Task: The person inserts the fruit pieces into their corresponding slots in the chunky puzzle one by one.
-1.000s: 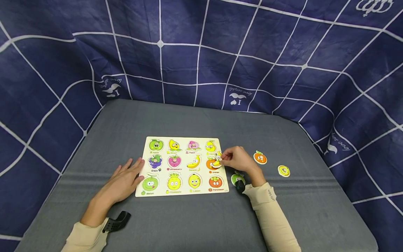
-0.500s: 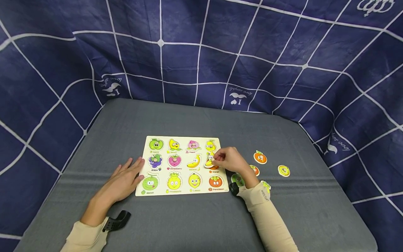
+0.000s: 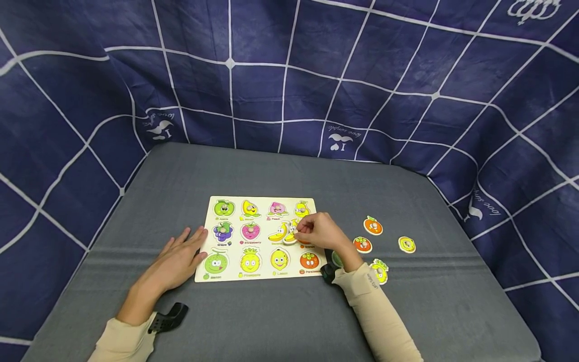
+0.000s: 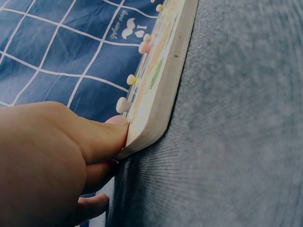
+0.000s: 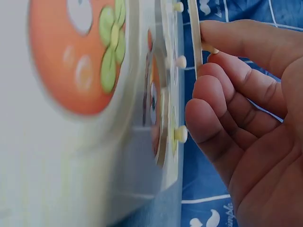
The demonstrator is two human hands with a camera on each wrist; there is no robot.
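Observation:
My right hand pinches a banana puzzle piece by its small knob, with the piece held tilted just right of the printed banana picture. In the right wrist view the banana piece appears edge-on between thumb and fingers, above the board. My left hand lies with fingers extended at the left edge of the wooden fruit peg puzzle board. The left wrist view has the thumb touching the board's corner. Knobbed pieces such as the strawberry and peach sit in the board.
Loose pieces lie right of the board on the grey cloth table: an orange, a persimmon, a pineapple and a round yellow one. My right wrist partly hides a green piece. A blue checked curtain surrounds the table.
My right hand has carried the banana piece leftward across the board, from over the orange picture to beside the banana picture. The left hand has stayed put.

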